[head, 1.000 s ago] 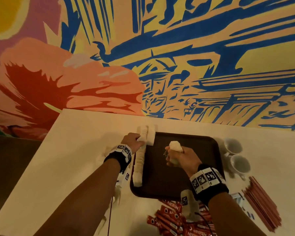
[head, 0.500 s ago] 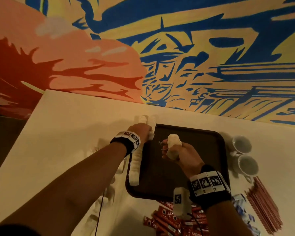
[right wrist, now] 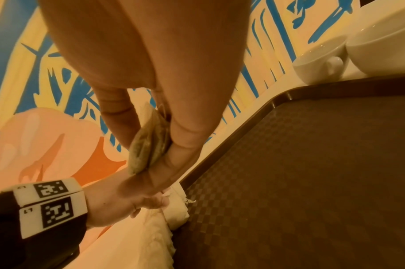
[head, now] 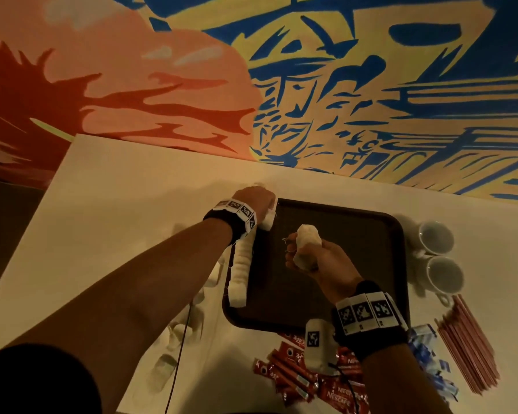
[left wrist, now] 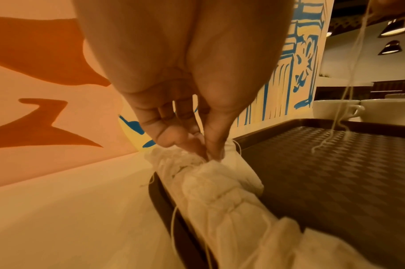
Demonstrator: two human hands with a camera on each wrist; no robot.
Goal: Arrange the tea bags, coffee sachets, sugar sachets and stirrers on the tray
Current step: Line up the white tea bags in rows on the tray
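My left hand pinches the far end of the tea bag row on the tray; my right hand grips several tea bags above it.

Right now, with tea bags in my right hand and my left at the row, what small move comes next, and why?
Probably bring the right hand over and set its tea bags by the left hand, at the far end of the row of tea bags lining the tray edge: the left fingers pinch there.
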